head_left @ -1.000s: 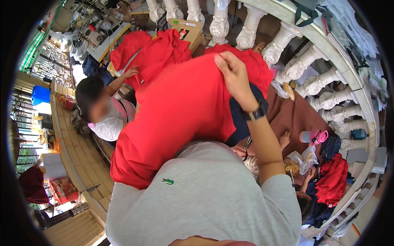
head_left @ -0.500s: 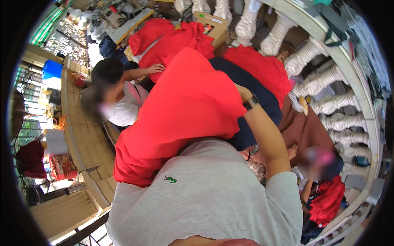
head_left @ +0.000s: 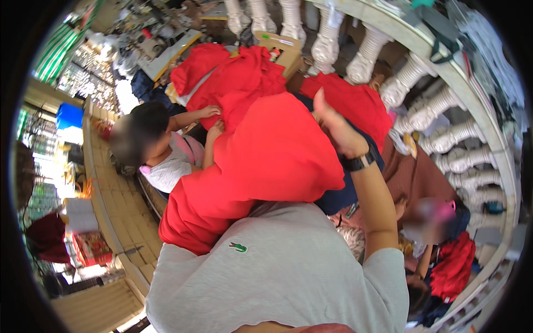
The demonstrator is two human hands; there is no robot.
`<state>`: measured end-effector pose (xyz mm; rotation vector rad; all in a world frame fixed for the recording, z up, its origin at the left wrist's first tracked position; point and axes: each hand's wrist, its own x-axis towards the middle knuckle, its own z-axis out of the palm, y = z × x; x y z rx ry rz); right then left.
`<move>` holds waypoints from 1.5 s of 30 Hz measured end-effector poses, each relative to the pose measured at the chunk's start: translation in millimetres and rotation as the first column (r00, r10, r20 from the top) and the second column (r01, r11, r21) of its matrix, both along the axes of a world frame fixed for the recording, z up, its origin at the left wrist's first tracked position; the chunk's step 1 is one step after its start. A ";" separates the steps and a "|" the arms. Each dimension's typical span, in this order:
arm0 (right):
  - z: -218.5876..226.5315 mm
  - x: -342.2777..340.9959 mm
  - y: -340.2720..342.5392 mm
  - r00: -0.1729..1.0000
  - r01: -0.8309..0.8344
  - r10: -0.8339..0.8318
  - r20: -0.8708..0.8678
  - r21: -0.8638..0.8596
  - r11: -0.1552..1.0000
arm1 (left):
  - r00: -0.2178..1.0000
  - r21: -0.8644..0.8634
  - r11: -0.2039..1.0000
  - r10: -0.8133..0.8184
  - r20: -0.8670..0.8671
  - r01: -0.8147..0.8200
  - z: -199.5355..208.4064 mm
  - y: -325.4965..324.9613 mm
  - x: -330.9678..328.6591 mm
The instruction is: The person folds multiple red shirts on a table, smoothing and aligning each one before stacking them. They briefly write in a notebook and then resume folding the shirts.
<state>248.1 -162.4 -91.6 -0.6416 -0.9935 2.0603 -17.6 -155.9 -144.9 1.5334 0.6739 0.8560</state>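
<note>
A large piece of red cloth (head_left: 272, 155) bulges up in front of my chest and drapes down over my left arm. My left hand is hidden beneath it. At the cloth's right edge is my right hand (head_left: 345, 133), wearing a dark wristwatch. Its thumb stands up, apart from the other fingers, which lie close to the red cloth and are partly covered. A dark navy cloth (head_left: 355, 172) spreads below and behind my right hand.
On the left sits a person (head_left: 166, 161) whose hands touch a red cloth pile (head_left: 244, 77). Another person (head_left: 430, 222) is at the lower right beside red garments (head_left: 452, 266). More red fabric (head_left: 355, 102) lies ahead, near a cardboard box (head_left: 288, 53) and white balusters (head_left: 366, 58).
My right hand has come out from behind the red cloth and its thumb has lifted. The cloth's raised top has sunk lower. The left person's second hand has come into sight.
</note>
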 end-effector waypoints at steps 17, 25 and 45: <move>68.8 -10.1 -86.6 0.385 0.759 -0.902 0.193 0.490 0.429 | 0.834 0.256 0.797 -0.494 -0.247 0.548 28.2 64.5 81.1; 109.3 92.7 -99.1 -0.051 0.939 -0.989 -0.137 0.332 -0.095 | 0.950 0.205 0.928 -0.305 -0.064 0.311 64.5 131.6 -56.0; 187.6 82.3 -119.0 -0.502 0.630 -0.858 -0.105 0.636 -0.446 | 0.935 -0.193 0.927 -0.281 0.215 0.323 54.9 244.2 43.0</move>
